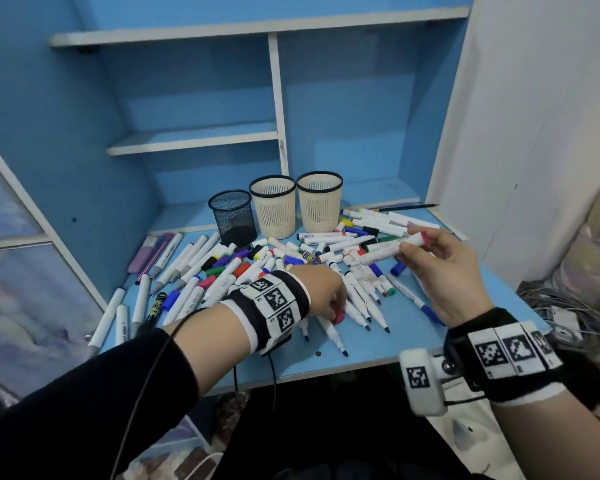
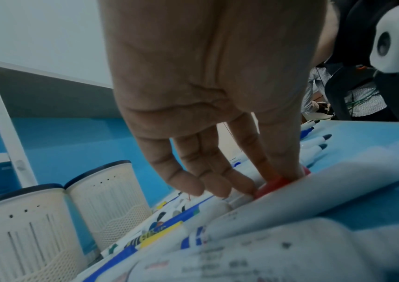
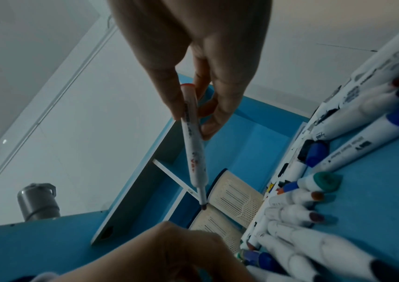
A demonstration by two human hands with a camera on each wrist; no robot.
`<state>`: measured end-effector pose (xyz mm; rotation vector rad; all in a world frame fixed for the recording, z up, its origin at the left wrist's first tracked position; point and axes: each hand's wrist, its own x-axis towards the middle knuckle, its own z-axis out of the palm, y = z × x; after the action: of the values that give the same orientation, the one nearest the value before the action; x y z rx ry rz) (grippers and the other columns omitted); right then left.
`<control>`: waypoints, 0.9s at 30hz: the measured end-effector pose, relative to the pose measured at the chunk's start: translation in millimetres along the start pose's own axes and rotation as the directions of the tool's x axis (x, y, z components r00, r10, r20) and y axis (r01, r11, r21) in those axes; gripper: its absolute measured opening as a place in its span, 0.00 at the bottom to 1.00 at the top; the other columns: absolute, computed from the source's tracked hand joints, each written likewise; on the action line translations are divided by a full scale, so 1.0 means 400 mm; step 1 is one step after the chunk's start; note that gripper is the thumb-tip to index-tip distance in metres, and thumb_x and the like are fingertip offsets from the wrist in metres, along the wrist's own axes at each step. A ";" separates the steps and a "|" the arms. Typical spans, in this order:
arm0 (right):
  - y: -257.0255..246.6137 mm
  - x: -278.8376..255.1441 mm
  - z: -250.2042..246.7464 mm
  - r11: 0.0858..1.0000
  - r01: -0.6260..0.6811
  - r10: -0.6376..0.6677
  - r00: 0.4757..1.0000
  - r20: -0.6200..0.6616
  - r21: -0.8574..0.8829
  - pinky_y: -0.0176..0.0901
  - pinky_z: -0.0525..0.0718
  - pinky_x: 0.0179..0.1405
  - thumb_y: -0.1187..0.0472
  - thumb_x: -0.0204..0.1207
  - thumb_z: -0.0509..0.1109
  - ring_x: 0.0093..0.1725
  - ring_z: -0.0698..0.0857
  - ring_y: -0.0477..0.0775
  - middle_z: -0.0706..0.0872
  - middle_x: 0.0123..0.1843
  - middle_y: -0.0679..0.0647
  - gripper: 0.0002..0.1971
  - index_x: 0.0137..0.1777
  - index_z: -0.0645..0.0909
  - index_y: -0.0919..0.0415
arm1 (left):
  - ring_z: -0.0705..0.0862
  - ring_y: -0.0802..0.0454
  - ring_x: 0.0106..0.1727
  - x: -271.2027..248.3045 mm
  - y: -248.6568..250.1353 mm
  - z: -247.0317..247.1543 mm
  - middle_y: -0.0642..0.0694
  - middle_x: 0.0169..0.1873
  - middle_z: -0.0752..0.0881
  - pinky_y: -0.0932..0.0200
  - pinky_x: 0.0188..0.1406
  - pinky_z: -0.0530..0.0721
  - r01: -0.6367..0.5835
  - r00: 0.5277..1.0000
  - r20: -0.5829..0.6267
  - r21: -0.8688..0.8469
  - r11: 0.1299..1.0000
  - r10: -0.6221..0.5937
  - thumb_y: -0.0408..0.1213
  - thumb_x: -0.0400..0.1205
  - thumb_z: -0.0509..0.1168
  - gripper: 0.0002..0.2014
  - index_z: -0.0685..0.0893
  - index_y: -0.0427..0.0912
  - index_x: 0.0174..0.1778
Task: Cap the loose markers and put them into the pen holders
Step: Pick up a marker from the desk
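Many white markers (image 1: 201,271), several of them uncapped, lie with loose caps in a pile on the blue desk (image 1: 378,349). Behind the pile stand a black mesh holder (image 1: 232,216) and two beige holders (image 1: 273,206) (image 1: 319,200); no markers show in any of them. My left hand (image 1: 335,311) reaches down into the pile near the front. Its thumb and forefinger pinch a red cap (image 2: 272,186) that rests among the markers. My right hand (image 1: 417,243) grips an uncapped white marker with a red end (image 3: 197,158) above the pile, its tip pointing left.
A blue shelf unit (image 1: 278,133) rises right behind the holders. A dark pencil (image 1: 409,206) lies at the back right. Tangled cables (image 1: 541,299) hang off the desk's right side. The desk's front edge (image 1: 326,374) runs just below my wrists.
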<state>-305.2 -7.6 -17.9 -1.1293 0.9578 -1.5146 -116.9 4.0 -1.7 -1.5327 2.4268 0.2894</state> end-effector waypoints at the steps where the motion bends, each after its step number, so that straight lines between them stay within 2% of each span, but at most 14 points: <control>1: -0.001 -0.004 -0.001 0.999 -0.009 0.009 1.000 0.001 0.032 0.37 0.86 0.48 0.71 0.71 0.73 0.51 0.85 0.56 0.87 0.48 0.54 0.09 0.50 0.83 0.61 | 0.83 0.52 0.51 0.004 0.003 0.000 0.55 0.51 0.86 0.54 0.48 0.85 -0.006 1.000 0.007 0.009 1.000 0.006 0.43 0.78 0.68 0.10 0.88 0.52 0.53; 3: -0.004 -0.013 -0.001 0.998 -0.014 0.015 1.000 -0.007 0.059 0.41 0.85 0.50 0.61 0.64 0.79 0.50 0.86 0.55 0.87 0.45 0.56 0.14 0.49 0.83 0.59 | 0.83 0.52 0.52 0.012 0.005 -0.001 0.54 0.51 0.87 0.54 0.48 0.85 -0.009 1.000 0.015 0.014 1.000 0.009 0.42 0.78 0.69 0.09 0.88 0.50 0.52; 5: -0.015 -0.021 0.005 0.994 -0.011 0.013 1.000 -0.017 0.105 0.39 0.86 0.50 0.62 0.65 0.78 0.50 0.86 0.55 0.87 0.46 0.58 0.13 0.50 0.83 0.60 | 0.83 0.51 0.53 0.010 0.003 -0.002 0.52 0.52 0.87 0.53 0.49 0.84 0.002 1.000 -0.012 0.009 1.000 -0.002 0.43 0.79 0.68 0.08 0.87 0.49 0.51; 8: -0.027 -0.030 0.012 0.979 0.000 0.005 1.000 -0.025 0.203 0.37 0.85 0.51 0.62 0.64 0.76 0.49 0.87 0.52 0.88 0.44 0.54 0.14 0.50 0.83 0.61 | 0.82 0.48 0.54 -0.015 -0.007 -0.008 0.48 0.53 0.85 0.52 0.51 0.82 0.042 0.991 -0.122 -0.030 0.999 -0.045 0.45 0.81 0.65 0.11 0.82 0.46 0.55; 12: -0.047 -0.047 0.032 0.955 0.005 0.009 0.999 -0.045 0.297 0.35 0.85 0.51 0.71 0.76 0.68 0.50 0.88 0.51 0.87 0.48 0.57 0.07 0.51 0.81 0.61 | 0.79 0.53 0.51 -0.082 -0.030 -0.017 0.50 0.53 0.83 0.57 0.52 0.78 -0.001 0.933 -0.351 -0.216 0.976 -0.077 0.44 0.83 0.62 0.14 0.78 0.48 0.64; 14: -0.057 -0.059 0.045 0.942 0.011 0.003 0.999 -0.039 0.334 0.35 0.86 0.49 0.69 0.76 0.68 0.48 0.88 0.50 0.88 0.46 0.56 0.06 0.50 0.80 0.60 | 0.77 0.56 0.47 -0.120 -0.039 -0.018 0.51 0.51 0.83 0.58 0.51 0.77 -0.031 0.889 -0.439 -0.341 0.940 -0.130 0.43 0.83 0.63 0.14 0.80 0.51 0.64; 16: -0.060 -0.072 0.059 0.928 -0.012 0.015 1.000 -0.005 0.373 0.36 0.86 0.46 0.68 0.77 0.67 0.45 0.89 0.51 0.89 0.44 0.56 0.05 0.50 0.80 0.61 | 0.78 0.56 0.43 -0.154 -0.050 -0.012 0.53 0.45 0.84 0.58 0.47 0.78 -0.055 0.832 -0.496 -0.522 0.851 -0.250 0.40 0.81 0.66 0.10 0.84 0.51 0.57; 17: -0.061 -0.078 0.068 0.921 -0.030 0.028 1.000 0.011 0.388 0.37 0.87 0.44 0.69 0.78 0.65 0.43 0.89 0.51 0.89 0.43 0.56 0.05 0.51 0.79 0.61 | 0.80 0.54 0.42 -0.168 -0.057 -0.008 0.52 0.43 0.85 0.55 0.47 0.82 -0.091 0.792 -0.521 -0.616 0.783 -0.318 0.39 0.79 0.69 0.08 0.84 0.50 0.52; 19: -0.057 -0.091 0.088 0.915 -0.063 0.050 0.998 0.044 0.398 0.41 0.88 0.44 0.70 0.80 0.64 0.42 0.89 0.53 0.88 0.44 0.60 0.05 0.52 0.78 0.62 | 0.86 0.50 0.42 -0.197 -0.068 -0.004 0.47 0.41 0.88 0.51 0.48 0.87 -0.185 0.716 -0.532 -0.769 0.612 -0.451 0.35 0.75 0.74 0.07 0.84 0.46 0.46; 20: -0.053 -0.096 0.098 0.914 -0.075 0.057 0.997 0.057 0.399 0.43 0.89 0.46 0.70 0.79 0.64 0.42 0.89 0.55 0.88 0.46 0.62 0.05 0.52 0.78 0.62 | 0.87 0.50 0.42 -0.211 -0.073 0.000 0.45 0.41 0.89 0.54 0.46 0.88 -0.232 0.690 -0.519 -0.819 0.524 -0.505 0.33 0.74 0.74 0.08 0.83 0.43 0.45; 22: -0.048 -0.108 0.120 0.909 -0.093 0.066 0.995 0.080 0.406 0.44 0.89 0.48 0.68 0.77 0.66 0.43 0.88 0.55 0.87 0.48 0.63 0.05 0.51 0.79 0.61 | 0.88 0.55 0.40 -0.237 -0.080 0.007 0.45 0.38 0.90 0.62 0.38 0.88 -0.340 0.664 -0.483 -0.875 0.345 -0.570 0.28 0.73 0.73 0.08 0.82 0.38 0.45; 23: -0.045 -0.112 0.131 0.907 -0.097 0.065 0.994 0.092 0.410 0.43 0.89 0.48 0.68 0.77 0.66 0.43 0.88 0.55 0.86 0.49 0.63 0.05 0.51 0.79 0.61 | 0.89 0.55 0.40 -0.249 -0.083 0.011 0.46 0.37 0.91 0.62 0.38 0.87 -0.392 0.657 -0.473 -0.880 0.269 -0.587 0.26 0.73 0.73 0.08 0.82 0.38 0.45; 24: -0.044 -0.115 0.141 0.905 -0.100 0.061 0.992 0.106 0.414 0.43 0.89 0.47 0.68 0.77 0.65 0.43 0.88 0.54 0.86 0.49 0.63 0.05 0.50 0.79 0.62 | 0.89 0.53 0.41 -0.256 -0.092 0.017 0.45 0.37 0.91 0.61 0.41 0.87 -0.431 0.649 -0.464 -0.877 0.211 -0.603 0.25 0.73 0.72 0.08 0.83 0.38 0.44; 27: -0.043 -0.120 0.173 0.896 -0.116 0.063 0.989 0.137 0.428 0.40 0.88 0.44 0.71 0.79 0.63 0.42 0.88 0.52 0.86 0.49 0.63 0.06 0.52 0.78 0.63 | 0.89 0.48 0.48 -0.275 -0.111 0.029 0.40 0.42 0.91 0.55 0.52 0.86 -0.474 0.630 -0.443 -0.870 0.136 -0.637 0.29 0.69 0.73 0.10 0.85 0.38 0.45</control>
<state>-238.3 40.5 6.7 -0.8275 0.5400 -1.4723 -30.1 82.7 20.9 -2.8711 2.6770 2.1194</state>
